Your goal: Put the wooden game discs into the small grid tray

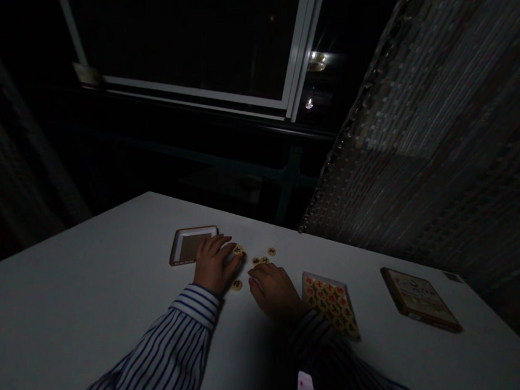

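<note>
My left hand (214, 265) lies flat on the white table (97, 290), fingers stretched toward a round pale game piece (237, 250) and resting against an empty brown-rimmed tray (191, 244). My right hand (273, 288) sits knuckles-up with fingers curled beside several loose round pieces (261, 260); whether it holds one is hidden. Another piece (237, 284) lies between the two hands. A tray filled with red-marked pieces (333, 303) lies just right of my right hand. Both sleeves are striped.
A flat brown box lid (419, 298) lies at the far right of the table. A woven blind or curtain (446, 144) hangs behind on the right. A dark window with a white frame (196, 92) is beyond the table's far edge. The room is dim.
</note>
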Demonstrator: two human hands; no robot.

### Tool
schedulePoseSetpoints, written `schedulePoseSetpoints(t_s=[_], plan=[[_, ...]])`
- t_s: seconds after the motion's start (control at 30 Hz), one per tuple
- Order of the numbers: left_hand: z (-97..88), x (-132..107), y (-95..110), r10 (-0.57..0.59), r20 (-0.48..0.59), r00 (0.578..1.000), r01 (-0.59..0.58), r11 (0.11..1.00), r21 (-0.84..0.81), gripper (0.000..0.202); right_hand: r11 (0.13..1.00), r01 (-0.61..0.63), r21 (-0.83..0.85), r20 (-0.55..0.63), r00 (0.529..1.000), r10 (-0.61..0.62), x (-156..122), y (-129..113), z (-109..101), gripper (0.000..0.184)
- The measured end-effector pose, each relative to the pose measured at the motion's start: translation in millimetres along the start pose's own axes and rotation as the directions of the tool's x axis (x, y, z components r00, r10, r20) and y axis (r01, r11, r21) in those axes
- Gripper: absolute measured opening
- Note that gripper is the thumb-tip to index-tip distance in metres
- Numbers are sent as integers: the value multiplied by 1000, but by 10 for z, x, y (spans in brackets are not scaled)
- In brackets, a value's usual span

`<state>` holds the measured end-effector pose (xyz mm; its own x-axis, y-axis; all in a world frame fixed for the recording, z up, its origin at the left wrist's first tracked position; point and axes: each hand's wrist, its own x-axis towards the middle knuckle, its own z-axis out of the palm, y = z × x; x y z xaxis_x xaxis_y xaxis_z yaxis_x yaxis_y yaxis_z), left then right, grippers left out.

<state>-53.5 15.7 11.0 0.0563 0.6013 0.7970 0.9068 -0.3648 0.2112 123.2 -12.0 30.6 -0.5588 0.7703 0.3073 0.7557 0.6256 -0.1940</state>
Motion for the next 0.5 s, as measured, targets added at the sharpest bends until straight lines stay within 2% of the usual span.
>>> schedulePoseSetpoints(t_s=[0.5], plan=[[-102, 11, 227, 34, -68, 997, -42, 993, -114, 18, 998, -46, -45, -3, 999, 46, -12, -61, -111, 25]])
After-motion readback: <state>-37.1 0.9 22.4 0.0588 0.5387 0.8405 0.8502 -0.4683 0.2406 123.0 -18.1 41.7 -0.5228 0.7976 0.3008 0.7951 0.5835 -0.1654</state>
